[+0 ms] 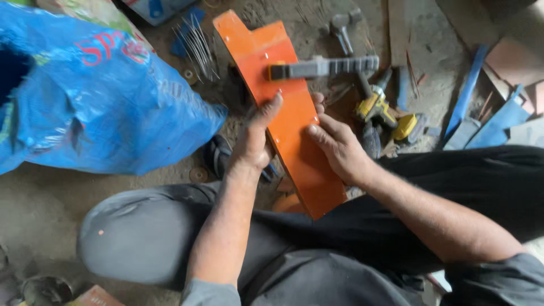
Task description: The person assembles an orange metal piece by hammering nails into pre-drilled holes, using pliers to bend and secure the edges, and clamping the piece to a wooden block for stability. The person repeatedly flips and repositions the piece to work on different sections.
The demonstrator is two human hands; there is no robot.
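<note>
Person sits on the floor, knees up in grey trousers, both hands on a long orange panel that runs from the lap away toward the top of the view. Left hand is wrapped around the panel's left edge, thumb lying on the orange face and fingers curled underneath, a firm grip. Right hand rests on the right edge with fingertips pressed flat on the face, more bracing than clamping. A grey bar-shaped tool with a yellow end lies across the panel just beyond both hands, touching it; what kind of tool cannot be told. The panel looks like a stiff flat sheet with small holes or rivet dots near its edges, probably light for its length, smooth and maybe a bit slippery on the painted face; the long side edges near the middle, where the hands already sit, look like the best hold, since the far end is notched. Beyond the right hand a yellow and black cordless drill lies on the ground, with a grey hammer farther off. Out past the left hand sits a big blue plastic sack, with a bundle of thin wires near it. Blue offcuts lie out to the right side. The floor is bare dusty concrete, cluttered workshop, dim daylight.
</note>
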